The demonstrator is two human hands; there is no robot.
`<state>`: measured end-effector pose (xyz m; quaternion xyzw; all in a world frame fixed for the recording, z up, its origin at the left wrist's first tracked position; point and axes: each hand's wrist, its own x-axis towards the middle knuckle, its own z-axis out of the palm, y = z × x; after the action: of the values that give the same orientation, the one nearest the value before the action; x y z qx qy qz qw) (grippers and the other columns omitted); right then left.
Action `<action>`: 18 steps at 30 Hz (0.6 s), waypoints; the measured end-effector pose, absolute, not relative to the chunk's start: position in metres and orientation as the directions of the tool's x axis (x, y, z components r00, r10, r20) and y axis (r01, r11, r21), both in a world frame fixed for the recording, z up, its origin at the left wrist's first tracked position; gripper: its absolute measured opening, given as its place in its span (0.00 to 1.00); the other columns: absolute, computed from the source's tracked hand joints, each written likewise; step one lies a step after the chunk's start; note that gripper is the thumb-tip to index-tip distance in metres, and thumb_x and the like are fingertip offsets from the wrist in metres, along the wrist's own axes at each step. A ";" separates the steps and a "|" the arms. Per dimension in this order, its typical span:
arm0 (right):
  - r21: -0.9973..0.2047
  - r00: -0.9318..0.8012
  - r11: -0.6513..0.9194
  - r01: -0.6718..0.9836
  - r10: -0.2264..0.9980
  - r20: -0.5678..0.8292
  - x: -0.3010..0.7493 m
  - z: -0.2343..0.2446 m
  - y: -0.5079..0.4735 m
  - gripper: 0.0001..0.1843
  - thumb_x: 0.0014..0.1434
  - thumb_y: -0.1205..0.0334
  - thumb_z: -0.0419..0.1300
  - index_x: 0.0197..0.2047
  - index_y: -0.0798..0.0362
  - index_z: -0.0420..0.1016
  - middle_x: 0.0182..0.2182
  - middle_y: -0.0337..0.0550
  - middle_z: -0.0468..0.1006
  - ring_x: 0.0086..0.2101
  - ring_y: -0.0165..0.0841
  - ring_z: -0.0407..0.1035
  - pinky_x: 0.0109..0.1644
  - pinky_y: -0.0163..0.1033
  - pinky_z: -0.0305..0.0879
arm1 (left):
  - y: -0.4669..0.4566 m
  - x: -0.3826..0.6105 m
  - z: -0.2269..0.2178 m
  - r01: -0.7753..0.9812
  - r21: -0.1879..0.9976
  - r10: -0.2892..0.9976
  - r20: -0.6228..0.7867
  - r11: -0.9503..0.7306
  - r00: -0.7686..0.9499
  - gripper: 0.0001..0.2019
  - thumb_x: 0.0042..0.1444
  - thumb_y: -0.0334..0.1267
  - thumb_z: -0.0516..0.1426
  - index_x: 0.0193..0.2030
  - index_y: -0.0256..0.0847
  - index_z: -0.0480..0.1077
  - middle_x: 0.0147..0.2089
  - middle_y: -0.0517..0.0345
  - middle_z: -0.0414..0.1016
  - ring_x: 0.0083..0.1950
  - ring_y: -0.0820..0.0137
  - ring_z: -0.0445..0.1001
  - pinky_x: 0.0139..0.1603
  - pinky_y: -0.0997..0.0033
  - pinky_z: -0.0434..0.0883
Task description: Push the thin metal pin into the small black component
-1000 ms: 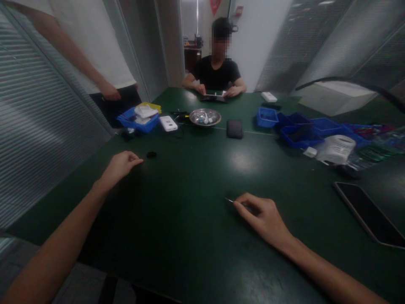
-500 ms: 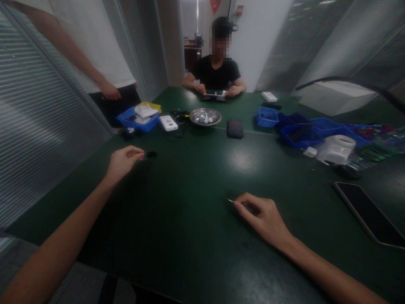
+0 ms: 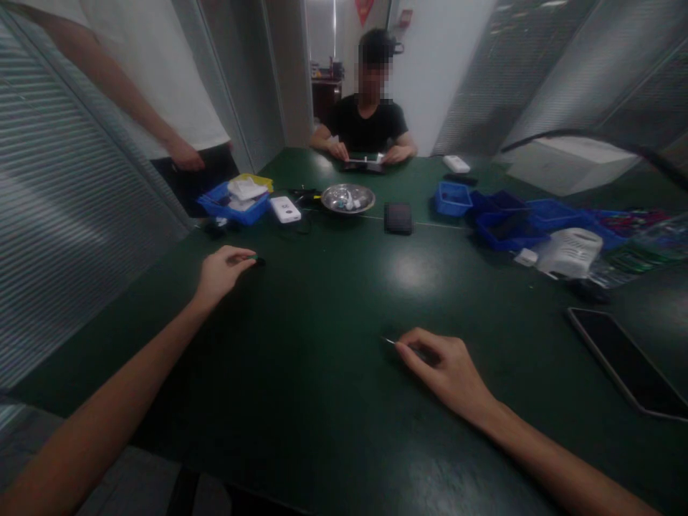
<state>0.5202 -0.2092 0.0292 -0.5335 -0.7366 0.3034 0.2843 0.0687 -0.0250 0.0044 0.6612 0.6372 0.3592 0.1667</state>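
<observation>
On the left of the green table (image 3: 312, 308), my left hand (image 3: 219, 272) has its thumb and fingers pinched together at a small black object (image 3: 261, 261). Part of that object is hidden behind the fingertips, and its kind is unclear. My right hand (image 3: 443, 365) rests near the middle right of the table, closed on a thin metal pointed tool (image 3: 389, 341). Only the tool's slim shiny tip sticks out to the left past the fingertips; the rest lies inside the hand.
A metal dish (image 3: 347, 198) with small parts stands beyond my hands, beside a white power bank (image 3: 285, 209) and a dark square pad (image 3: 398, 218). Blue bins (image 3: 453, 199) and a phone (image 3: 626, 362) lie rightward. A co-worker (image 3: 370, 122) sits opposite; another person (image 3: 161, 93) stands left.
My left hand has moved slightly right, its fingertips now reaching the small black object and covering part of it. My right hand has stayed in place with the metal tool.
</observation>
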 end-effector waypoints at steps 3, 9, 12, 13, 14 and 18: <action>-0.747 -0.272 0.248 0.617 0.958 0.093 0.521 0.028 -0.209 0.16 0.71 0.49 0.56 0.39 0.50 0.80 0.31 0.38 0.81 0.29 0.32 0.75 0.32 0.37 0.66 | -0.020 0.068 -0.001 0.720 0.680 0.969 0.243 -0.136 -0.047 0.18 0.53 0.48 0.66 0.47 0.41 0.82 0.50 0.50 0.81 0.46 0.60 0.77 0.45 0.64 0.73; -0.755 -0.266 0.241 0.610 0.960 0.091 0.521 0.027 -0.208 0.16 0.71 0.50 0.57 0.39 0.50 0.80 0.30 0.38 0.80 0.27 0.31 0.73 0.31 0.36 0.64 | -0.022 0.072 0.000 0.673 0.739 0.990 0.113 -0.026 -0.085 0.21 0.51 0.50 0.67 0.49 0.41 0.81 0.46 0.50 0.83 0.43 0.60 0.78 0.43 0.64 0.72; -0.759 -0.270 0.243 0.604 0.958 0.093 0.521 0.027 -0.208 0.16 0.70 0.50 0.57 0.39 0.50 0.80 0.30 0.38 0.80 0.27 0.31 0.73 0.31 0.36 0.64 | -0.023 0.074 0.003 0.638 0.770 0.992 0.092 -0.017 -0.085 0.21 0.51 0.50 0.67 0.49 0.41 0.81 0.48 0.50 0.82 0.47 0.59 0.78 0.47 0.62 0.73; -0.761 -0.272 0.242 0.602 0.958 0.090 0.521 0.027 -0.208 0.16 0.70 0.50 0.57 0.39 0.50 0.80 0.30 0.38 0.80 0.27 0.31 0.73 0.31 0.36 0.64 | -0.024 0.074 0.004 0.627 0.779 0.993 0.083 -0.013 -0.083 0.22 0.50 0.50 0.67 0.50 0.41 0.81 0.49 0.50 0.82 0.47 0.59 0.78 0.47 0.62 0.73; -0.763 -0.273 0.241 0.600 0.958 0.088 0.521 0.027 -0.208 0.16 0.70 0.50 0.57 0.39 0.50 0.80 0.30 0.38 0.80 0.27 0.31 0.73 0.31 0.36 0.64 | -0.024 0.074 0.005 0.617 0.787 0.994 0.077 -0.010 -0.081 0.23 0.50 0.50 0.68 0.50 0.41 0.81 0.49 0.49 0.82 0.47 0.59 0.79 0.47 0.62 0.73; -0.760 -0.275 0.241 0.603 0.958 0.085 0.521 0.026 -0.208 0.16 0.71 0.50 0.57 0.39 0.51 0.80 0.29 0.38 0.80 0.26 0.31 0.72 0.30 0.36 0.63 | -0.024 0.071 0.004 0.601 0.799 0.995 0.069 -0.012 -0.071 0.24 0.50 0.51 0.68 0.51 0.40 0.80 0.49 0.49 0.82 0.47 0.59 0.79 0.47 0.62 0.73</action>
<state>0.5213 -0.2078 0.0262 -0.5311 -0.7348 0.3122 0.2837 0.0714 -0.0236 0.0039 0.6200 0.6435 0.3487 0.2827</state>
